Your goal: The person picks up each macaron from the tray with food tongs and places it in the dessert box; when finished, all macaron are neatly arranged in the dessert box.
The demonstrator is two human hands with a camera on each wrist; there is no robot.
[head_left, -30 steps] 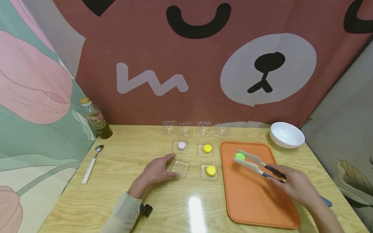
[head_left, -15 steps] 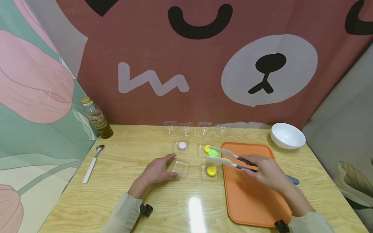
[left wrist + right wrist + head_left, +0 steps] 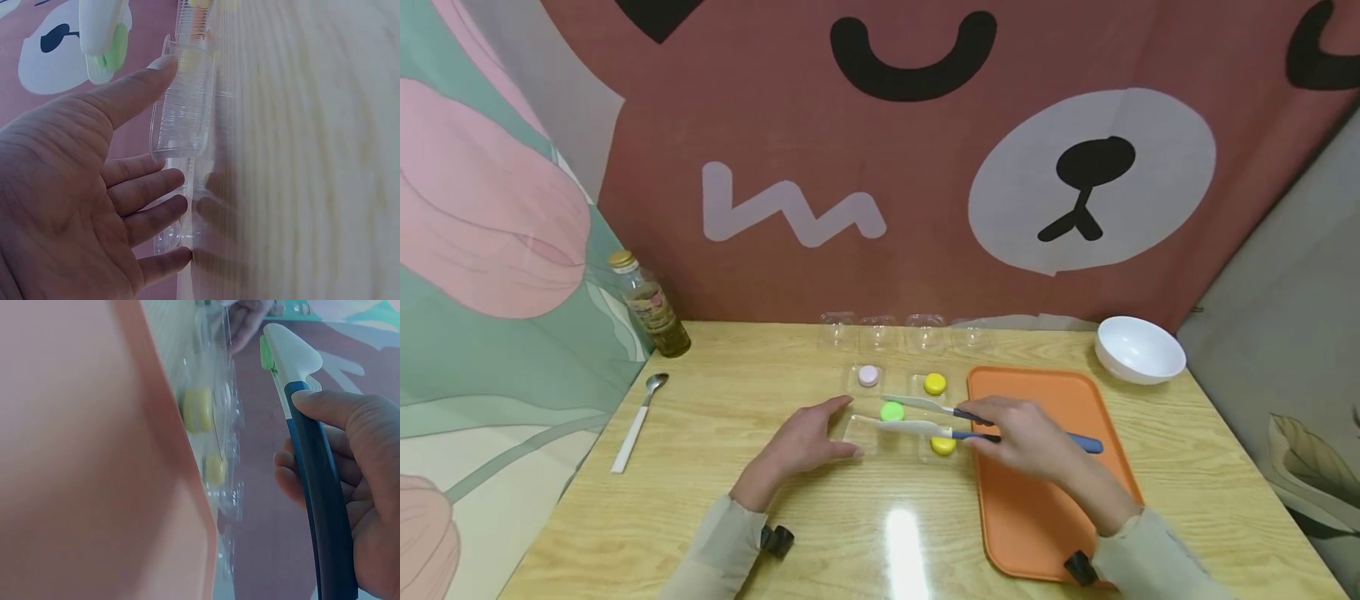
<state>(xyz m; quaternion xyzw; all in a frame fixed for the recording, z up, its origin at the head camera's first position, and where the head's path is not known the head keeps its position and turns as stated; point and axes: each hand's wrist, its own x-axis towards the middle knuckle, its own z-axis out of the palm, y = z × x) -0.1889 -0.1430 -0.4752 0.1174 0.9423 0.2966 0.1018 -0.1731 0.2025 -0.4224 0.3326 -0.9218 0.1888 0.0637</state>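
My right hand (image 3: 1030, 437) grips tongs (image 3: 322, 500) with dark blue handles and pale blade-like ends. A bright green macaron (image 3: 892, 412) is pinched between those ends, above the clear plastic box (image 3: 181, 106) at front left. Around that box's left side my left hand (image 3: 808, 435) lies with thumb and fingers spread; in the left wrist view the thumb tip is right at the rim. A pale pink macaron (image 3: 868, 376) and a yellow macaron (image 3: 935, 383) sit in clear boxes behind. Another yellow macaron (image 3: 943, 445), partly covered by the tongs, sits in a box to the right.
An orange tray (image 3: 1037, 533) lies under my right forearm. Several clear plastic lids (image 3: 925, 332) line the back edge. A white bowl (image 3: 1138, 350) stands at back right. On the left are a bottle (image 3: 657, 317) and a white-handled spoon (image 3: 636, 429).
My right hand has carried the green macaron in the tongs leftward, from over the orange tray past the yellow macarons to the front left box. My left hand has stayed in place.
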